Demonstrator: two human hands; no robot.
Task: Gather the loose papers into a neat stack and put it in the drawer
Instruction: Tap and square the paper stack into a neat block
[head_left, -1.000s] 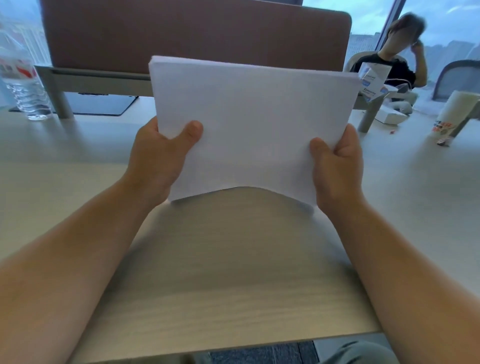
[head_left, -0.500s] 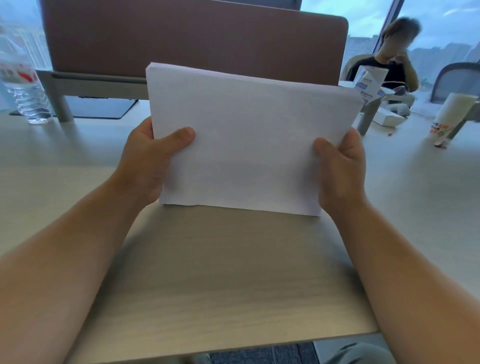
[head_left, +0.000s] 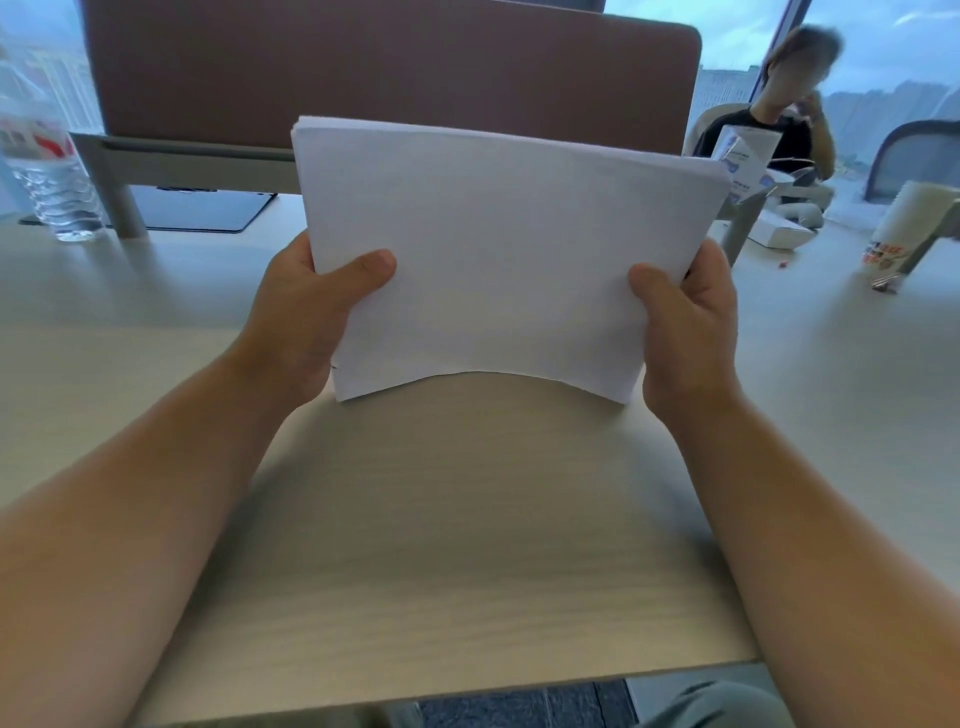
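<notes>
A stack of white papers (head_left: 498, 249) stands nearly upright above the light wooden desk (head_left: 441, 545), its sheets lined up. My left hand (head_left: 311, 312) grips its left edge with the thumb on the front. My right hand (head_left: 685, 332) grips the right edge the same way. The stack's bottom edge bows upward in the middle, and its lower corners are at or just above the desk. No drawer shows in this view.
A brown partition screen (head_left: 389, 73) stands behind the desk. A water bottle (head_left: 47, 171) is at the far left beside a dark pad (head_left: 208, 208). At the right are a paper cup (head_left: 904, 228), a small carton (head_left: 743, 156) and a seated person (head_left: 779, 104).
The stack's bottom edge, flat on the desk half a second ago, now bows upward in the middle as it did a second ago. Both hands keep their hold.
</notes>
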